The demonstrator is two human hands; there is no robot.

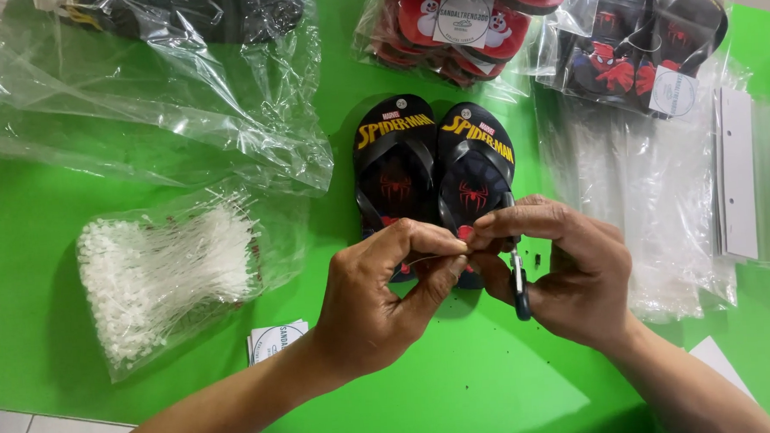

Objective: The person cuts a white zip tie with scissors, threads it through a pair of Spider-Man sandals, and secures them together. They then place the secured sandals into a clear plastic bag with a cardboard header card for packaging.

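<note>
Two hands meet over a green surface (513, 384). The left hand (380, 303) pinches a thin white plastic tie (434, 258) between thumb and forefinger. The right hand (569, 273) is closed around one small black-handled tool (521, 288), its fingertips touching the left hand's. Just beyond them lie two black flip-flops (435, 167) side by side, touching. To the left sits one clear bag of white ties (167, 278), and a small stack of cards (274, 341) rests beside the left wrist. Two bags of packed sandals (463, 22) lie at the top.
</note>
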